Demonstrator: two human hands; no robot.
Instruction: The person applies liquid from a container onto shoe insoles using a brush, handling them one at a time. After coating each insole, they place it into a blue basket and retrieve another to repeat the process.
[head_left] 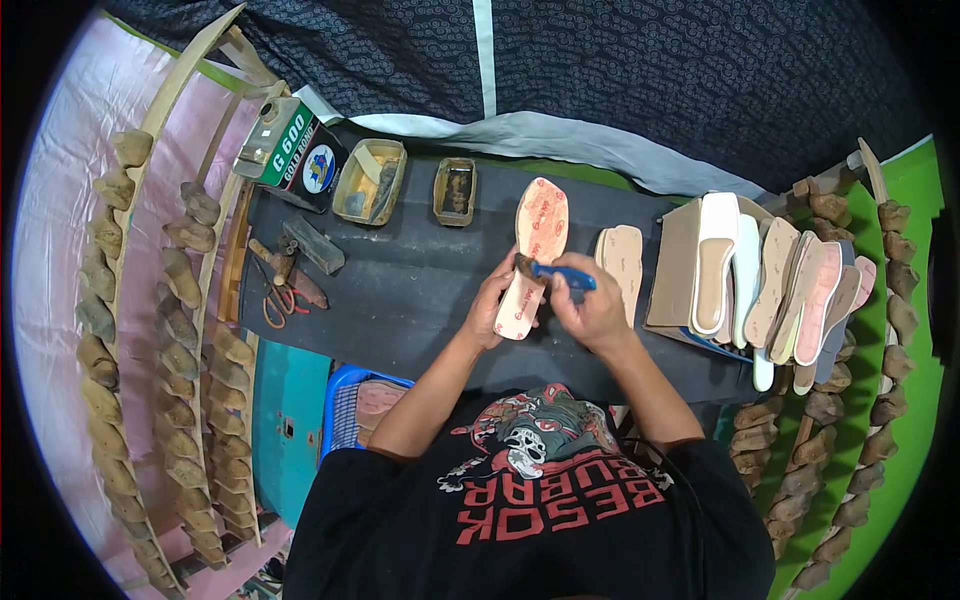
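My left hand [489,305] is closed around the narrow middle of a pinkish insole [542,215] printed with red marks, holding it over the dark table. The insole's wide end points away from me. My right hand [592,306] grips a brush [565,275] with a blue handle. The brush's bristles touch the insole's surface near its middle. Just right of my right hand lies a small stack of tan insoles [622,262].
A cardboard box [672,265] with many insoles stands at the right. Two glue-stained containers [370,180] [455,192] and a G 600 can [285,155] line the back left. Scissors [277,300], a hammer [283,262] and a grey block [314,246] lie left. Wooden lasts [97,360] hang on side racks.
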